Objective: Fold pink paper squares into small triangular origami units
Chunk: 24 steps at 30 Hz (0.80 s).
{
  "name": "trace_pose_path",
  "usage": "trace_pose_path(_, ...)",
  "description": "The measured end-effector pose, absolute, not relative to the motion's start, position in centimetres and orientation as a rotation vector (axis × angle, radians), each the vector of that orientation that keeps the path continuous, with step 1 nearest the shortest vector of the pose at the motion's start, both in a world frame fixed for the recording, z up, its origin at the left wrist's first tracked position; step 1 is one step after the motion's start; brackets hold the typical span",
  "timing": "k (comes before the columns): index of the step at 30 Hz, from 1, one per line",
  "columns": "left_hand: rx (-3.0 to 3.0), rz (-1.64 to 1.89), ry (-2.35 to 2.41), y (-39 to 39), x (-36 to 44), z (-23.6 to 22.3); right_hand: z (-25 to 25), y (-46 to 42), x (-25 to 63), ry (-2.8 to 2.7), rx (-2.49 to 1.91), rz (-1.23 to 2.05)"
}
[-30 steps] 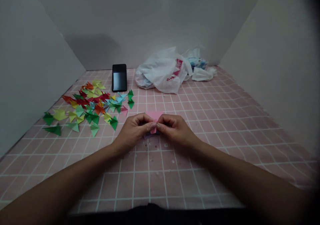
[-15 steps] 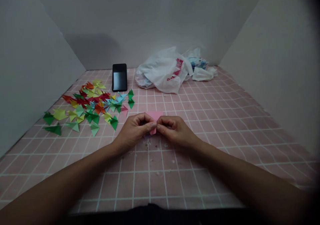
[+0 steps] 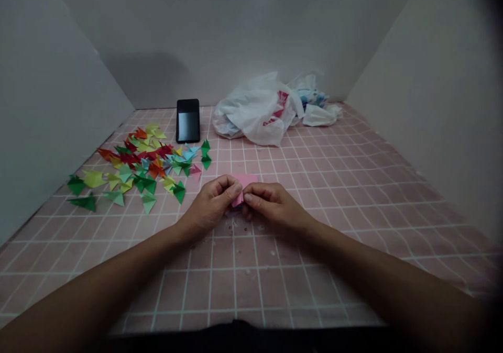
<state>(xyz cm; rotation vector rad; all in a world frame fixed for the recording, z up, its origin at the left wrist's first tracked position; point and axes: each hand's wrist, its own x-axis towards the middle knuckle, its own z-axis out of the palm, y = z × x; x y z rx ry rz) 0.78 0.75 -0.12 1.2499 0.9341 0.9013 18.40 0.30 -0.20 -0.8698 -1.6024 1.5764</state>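
A small piece of folded pink paper [image 3: 238, 200] is pinched between my two hands at the middle of the table. My left hand [image 3: 214, 198] is closed on its left side, the thumb lying over the paper. From the right, my right hand [image 3: 273, 203] grips the other edge between thumb and fingers. Behind the fingertips, more pink paper [image 3: 247, 178] shows flat; whether it is the same piece I cannot tell. To the left spreads a group of folded paper shapes [image 3: 147, 183] in green, yellow, red, orange and blue, with a pink one [image 3: 195, 171] nearest my left hand.
A black phone [image 3: 187, 121] leans upright at the back. Right of it lies a crumpled white plastic bag [image 3: 259, 112] with red print, beside a blue-and-white package [image 3: 312, 99]. Small scraps dot the pink checked tablecloth [image 3: 267, 290]. Pale walls enclose three sides.
Both hands have shifted slightly at the pink paper. The left thumb has moved up and the fingertips grip it a little differently. Everything else stays in place.
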Motion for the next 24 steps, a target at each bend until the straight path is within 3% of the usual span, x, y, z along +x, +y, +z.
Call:
trace_pose_path(13, 1.054, 0.906, 0.896, 0.47, 0.97, -0.36, -0.32, 0.33, 18.24, -1.642, -0.925, 1.548)
trace_pose_path(18, 0.993, 0.941, 0.920, 0.52, 1.18, -0.16, -0.18, 0.38, 18.19, -1.666, -0.990, 1.369)
trace_pose_path(24, 1.270, 1.048, 0.982, 0.08, 1.07, 0.19, 0.18, 0.23, 18.18, -1.669, -0.969, 1.372)
